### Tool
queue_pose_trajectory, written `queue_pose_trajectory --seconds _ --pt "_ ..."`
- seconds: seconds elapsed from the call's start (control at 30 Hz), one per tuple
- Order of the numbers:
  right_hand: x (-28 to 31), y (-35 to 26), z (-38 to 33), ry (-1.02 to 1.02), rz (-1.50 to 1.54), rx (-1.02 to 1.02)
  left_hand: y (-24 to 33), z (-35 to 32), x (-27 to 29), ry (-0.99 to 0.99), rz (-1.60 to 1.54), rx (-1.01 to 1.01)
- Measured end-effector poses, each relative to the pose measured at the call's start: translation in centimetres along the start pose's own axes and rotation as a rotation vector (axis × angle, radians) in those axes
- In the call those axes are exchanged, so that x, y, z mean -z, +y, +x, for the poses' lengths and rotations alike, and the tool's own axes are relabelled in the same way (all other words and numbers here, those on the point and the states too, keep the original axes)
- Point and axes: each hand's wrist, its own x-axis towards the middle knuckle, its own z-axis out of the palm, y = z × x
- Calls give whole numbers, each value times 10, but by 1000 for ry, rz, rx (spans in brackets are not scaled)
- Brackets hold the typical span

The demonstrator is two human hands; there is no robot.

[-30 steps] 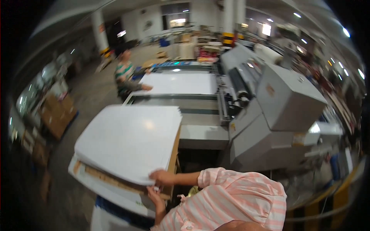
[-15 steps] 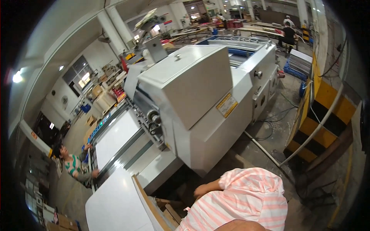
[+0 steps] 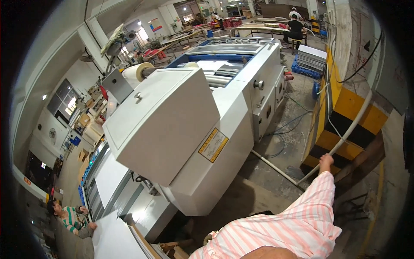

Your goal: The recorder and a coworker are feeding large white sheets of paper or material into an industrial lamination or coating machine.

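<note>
My right hand [image 3: 326,163] is stretched out to the right in a pink-and-white striped sleeve [image 3: 302,198]. Its fingers look closed around the pale pipe [image 3: 352,126] that slants up past the yellow-and-black striped pillar base [image 3: 354,113]; the hand's far side is hidden. I do not see my left hand clearly; only a small tan shape shows at the garment's left edge. Left of my arm stands a large grey-white machine [image 3: 168,125] with a box-shaped cover. A stack of white sheets [image 3: 114,239] stands at its near left end.
At the far left, a person in a green-and-white striped top [image 3: 72,219] has hands beside the machine. Cables [image 3: 282,138] lie on the floor between machine and pillar. A pallet of stacked boards [image 3: 311,59] stands farther back. Several people are around long tables [image 3: 258,28].
My right arm has swung from in front of me, near the machine's base, out to the right onto the pipe. The view has turned right, so the machine sits farther left.
</note>
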Motion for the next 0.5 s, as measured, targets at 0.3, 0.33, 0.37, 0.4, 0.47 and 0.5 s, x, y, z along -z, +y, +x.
queue_pose_trajectory --seconds 0.3,0.33,0.37,0.4,0.47,0.5 --pt "-291 276 -154 -1015 -2013 1631 -62 -53 -58 -84 58 165" --pt "-295 284 -191 -1032 -2130 1999 -66 -47 -61 -75 98 158" --pt "-276 249 -188 -899 -2239 2319 -42 -50 -62 -101 75 79" --pt "-268 265 -226 -808 -2082 2135 -42 -46 -62 -103 72 72" --pt "-259 284 -312 -513 -2083 2630 -53 -35 -72 -125 76 72" --pt "-258 282 -355 -111 -2102 3340 -57 -31 -78 -140 80 71"
